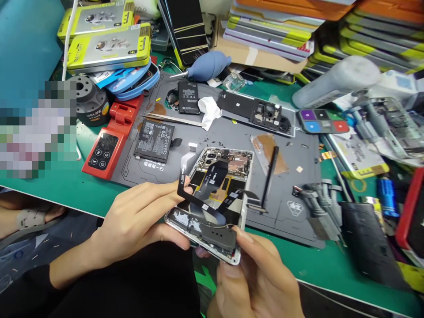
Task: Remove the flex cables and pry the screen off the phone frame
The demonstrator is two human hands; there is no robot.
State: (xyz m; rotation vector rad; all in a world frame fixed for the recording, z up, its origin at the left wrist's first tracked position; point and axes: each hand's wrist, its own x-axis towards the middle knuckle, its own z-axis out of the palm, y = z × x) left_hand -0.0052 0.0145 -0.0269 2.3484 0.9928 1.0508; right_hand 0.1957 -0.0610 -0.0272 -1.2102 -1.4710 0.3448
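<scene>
An opened smartphone [207,190] with its insides bare is tilted up between both of my hands, over the near edge of the grey work mat [218,129]. My left hand [135,216] grips its left side near the lower corner. With thumb and fingers, my right hand [255,274] pinches the lower right corner by the black speaker module [212,234]. A black flex cable [190,201] loops out over the left side of the phone. Behind it on the mat lie a battery [154,140], tweezers [175,120] and a detached phone back cover [256,112].
A red device with buttons [105,148] stands at the left beside a round black RELIFE unit [91,99]. Battery boxes [109,46] are stacked behind. A blue air blower [208,66] lies at the back, a grey bottle [334,81] and brushes [319,205] at the right.
</scene>
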